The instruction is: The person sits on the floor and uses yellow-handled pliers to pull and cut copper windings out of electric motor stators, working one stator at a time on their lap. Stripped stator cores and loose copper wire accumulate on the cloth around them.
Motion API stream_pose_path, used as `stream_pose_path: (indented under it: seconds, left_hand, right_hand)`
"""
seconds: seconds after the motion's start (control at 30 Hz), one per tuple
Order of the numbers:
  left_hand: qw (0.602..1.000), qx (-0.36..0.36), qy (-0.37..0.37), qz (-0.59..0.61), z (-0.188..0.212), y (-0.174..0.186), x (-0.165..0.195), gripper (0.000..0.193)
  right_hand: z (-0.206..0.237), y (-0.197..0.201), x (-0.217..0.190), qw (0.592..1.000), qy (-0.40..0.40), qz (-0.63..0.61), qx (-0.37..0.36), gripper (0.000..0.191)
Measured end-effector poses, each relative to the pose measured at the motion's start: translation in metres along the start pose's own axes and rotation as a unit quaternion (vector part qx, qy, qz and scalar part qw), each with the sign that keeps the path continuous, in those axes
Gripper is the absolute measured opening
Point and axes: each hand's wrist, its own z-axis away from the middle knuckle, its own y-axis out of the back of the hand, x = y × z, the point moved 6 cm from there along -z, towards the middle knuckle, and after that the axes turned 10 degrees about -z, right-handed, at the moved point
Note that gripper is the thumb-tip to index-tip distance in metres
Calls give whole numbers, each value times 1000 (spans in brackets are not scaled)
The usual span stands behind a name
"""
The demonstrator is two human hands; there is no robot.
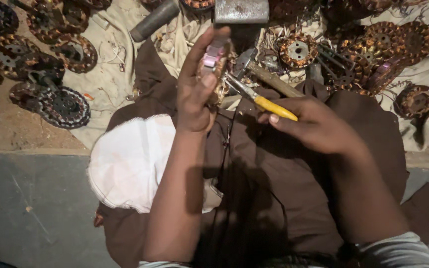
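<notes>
Pliers [256, 98] with yellow handles are sitting in our right hand [316, 124], the grip clenched around the handles, the metal nose pointing left toward a small wound motor part [214, 59]. We are holding that part up in our left hand [197, 87], fingers wrapped around it, thumb pressing its pinkish top edge; it is hanging above our lap, not resting on anything.

Risk, as we judge it: the nose is working right beside our left fingers, so a slip off the thin copper wire could be pinching or jabbing skin. The part is gripped one-handed in the air, so a hard pull could be twisting it loose and dropping it onto the brown cloth [274, 188] over our knees, or onto the white cloth [130, 159] to the left.

Just beyond the hands, a wooden-handled hammer [269, 77] is lying under the pliers, and a grey metal block [242, 11] is sitting behind it. Wound stators [65, 106] are crowding the floor on both sides; loose wire ends could be snagging a sleeve. Lighting is dim, so we cannot tell what exactly the nose is biting.
</notes>
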Motion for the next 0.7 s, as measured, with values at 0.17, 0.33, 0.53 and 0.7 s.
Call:
stream_pose_path:
  seconds: [0.17, 0.33, 0.53, 0.7]
  left_hand:
    - [1000, -9, 19, 7, 3, -2, -3, 73]
    - [971, 36, 38, 234, 3, -2, -10, 70]
    - [917, 140, 71, 367, 3, 0, -25, 65]
    - [951, 128, 32, 279, -3, 4, -16, 48]
  right_hand:
    - [1, -9, 6, 994, -49, 71, 63, 33]
    - [-23, -34, 31, 985, -33, -125, 116, 28]
    - [-23, -37, 8, 976, 169, 23, 132, 21]
    - [-10, -19, -32, 924, 223, 274, 145, 35]
